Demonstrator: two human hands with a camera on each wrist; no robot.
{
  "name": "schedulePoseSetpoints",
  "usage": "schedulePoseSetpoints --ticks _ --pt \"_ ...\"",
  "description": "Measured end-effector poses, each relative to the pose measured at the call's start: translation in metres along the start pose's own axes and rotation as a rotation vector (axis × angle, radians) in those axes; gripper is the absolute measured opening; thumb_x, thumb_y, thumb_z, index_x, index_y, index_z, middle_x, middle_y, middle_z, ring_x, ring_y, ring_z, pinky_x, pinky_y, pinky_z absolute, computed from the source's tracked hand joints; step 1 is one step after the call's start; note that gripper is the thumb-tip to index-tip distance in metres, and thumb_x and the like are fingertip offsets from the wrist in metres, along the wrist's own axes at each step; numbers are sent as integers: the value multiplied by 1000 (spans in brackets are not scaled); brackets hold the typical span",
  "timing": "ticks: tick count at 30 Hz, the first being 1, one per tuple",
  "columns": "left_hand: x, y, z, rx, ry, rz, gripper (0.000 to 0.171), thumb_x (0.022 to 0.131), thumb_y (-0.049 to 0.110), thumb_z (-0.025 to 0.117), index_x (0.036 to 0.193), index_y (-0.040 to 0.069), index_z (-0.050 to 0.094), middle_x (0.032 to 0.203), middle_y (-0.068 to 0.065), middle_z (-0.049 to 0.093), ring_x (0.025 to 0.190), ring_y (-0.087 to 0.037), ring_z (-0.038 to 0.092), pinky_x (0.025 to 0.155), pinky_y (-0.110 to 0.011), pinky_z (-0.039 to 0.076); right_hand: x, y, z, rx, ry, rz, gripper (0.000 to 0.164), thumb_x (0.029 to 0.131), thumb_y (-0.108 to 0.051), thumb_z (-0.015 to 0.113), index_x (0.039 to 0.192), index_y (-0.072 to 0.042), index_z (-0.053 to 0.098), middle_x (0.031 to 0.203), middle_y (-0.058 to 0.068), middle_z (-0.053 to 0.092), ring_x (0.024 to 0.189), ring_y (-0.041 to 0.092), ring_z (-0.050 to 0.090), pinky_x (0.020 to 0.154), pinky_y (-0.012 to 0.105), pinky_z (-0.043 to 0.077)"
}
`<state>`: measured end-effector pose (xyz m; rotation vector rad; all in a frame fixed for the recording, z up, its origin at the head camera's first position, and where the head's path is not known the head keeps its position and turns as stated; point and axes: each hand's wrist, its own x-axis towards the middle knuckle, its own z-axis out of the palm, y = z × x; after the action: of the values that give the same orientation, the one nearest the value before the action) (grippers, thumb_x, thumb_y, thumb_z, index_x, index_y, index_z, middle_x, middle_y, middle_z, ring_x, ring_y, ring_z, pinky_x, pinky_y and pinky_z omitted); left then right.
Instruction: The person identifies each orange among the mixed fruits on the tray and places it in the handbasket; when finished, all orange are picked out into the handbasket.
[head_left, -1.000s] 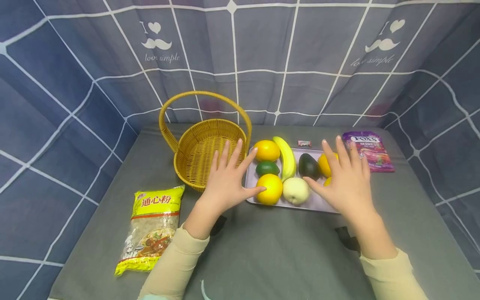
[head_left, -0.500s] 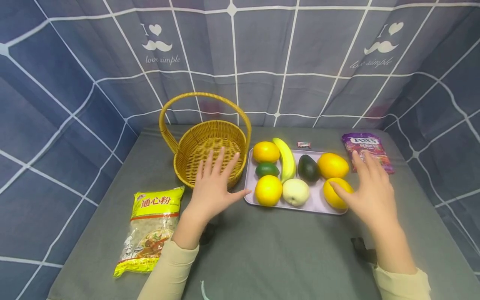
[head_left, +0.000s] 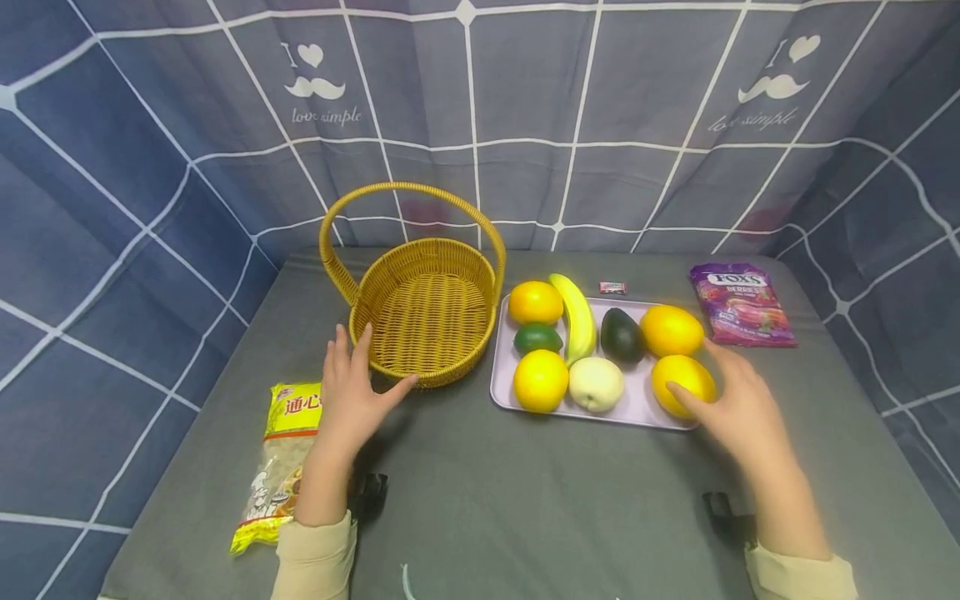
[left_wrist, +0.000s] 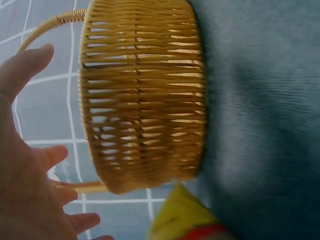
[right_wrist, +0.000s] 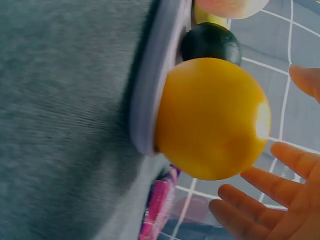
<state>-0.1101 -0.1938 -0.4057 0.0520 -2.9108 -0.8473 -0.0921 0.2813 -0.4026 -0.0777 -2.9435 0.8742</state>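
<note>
My right hand (head_left: pixel 742 404) is at the right end of a lilac tray (head_left: pixel 633 408), thumb and fingers spread beside the front-right orange (head_left: pixel 686 379). In the right wrist view the fingers lie close to this orange (right_wrist: pixel 212 120) without curling round it; contact is hard to tell. Over at the left, my left hand (head_left: pixel 348 400) hovers with spread fingers at the front-left side of a wicker basket (head_left: pixel 427 375), holding nothing. Partly hidden beneath that arm is a yellow macaroni bag (head_left: pixel 277 467). The left wrist view shows the basket's woven side (left_wrist: pixel 145 100) apart from the thumb.
On the tray also lie a banana (head_left: pixel 576 321), an avocado (head_left: pixel 621 336), a small green fruit (head_left: pixel 537 337), a pale round fruit (head_left: pixel 596 384) and more orange-yellow fruits (head_left: pixel 671 331). Behind it is a small wrapped candy (head_left: pixel 612 287). A purple Fox's candy bag (head_left: pixel 742 304) lies back right.
My left hand has moved left and toward me, from over the tray's left edge to the basket's front-left side. My right hand has shifted right, then come down beside the front-right orange.
</note>
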Motion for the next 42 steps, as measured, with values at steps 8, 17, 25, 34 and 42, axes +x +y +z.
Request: schedulePoseSetpoints --ticks 8,17,25,34,42 --pt "-1 -9 5 -195 -51 -123 100 82 58 68 155 15 15 158 -13 -14 143 -43 0 107 -67 19 -1 9 11 32 -59 59 88 87 -53 63 150 -2 28 142 33 34 126 56 32 94 74 25" --pt "1 -14 7 -249 -92 -159 94 84 50 70 152 10 19 159 -18 3 142 -41 18 108 -61 26 -1 13 18 60 -81 108 92 85 -58 63 149 -1 28 141 33 34 123 55 34 92 74 28" --pt "2 -16 9 -300 -97 -176 96 82 53 71 151 8 20 152 -20 23 136 -37 32 107 -54 32 0 14 20 72 -57 92 89 86 -53 65 147 1 31 139 34 36 121 54 36 91 73 30" --pt "2 -19 11 -319 -79 -163 80 82 51 72 136 6 34 140 -18 34 131 -35 36 106 -54 33 1 14 20 62 -48 97 88 85 -53 66 146 2 33 137 33 38 118 53 38 90 73 31" --pt "2 -19 10 -312 -67 -162 75 81 50 73 131 6 38 140 -15 36 130 -34 38 105 -52 34 1 12 19 62 -64 112 88 85 -55 65 145 1 33 137 32 38 117 52 39 90 72 32"
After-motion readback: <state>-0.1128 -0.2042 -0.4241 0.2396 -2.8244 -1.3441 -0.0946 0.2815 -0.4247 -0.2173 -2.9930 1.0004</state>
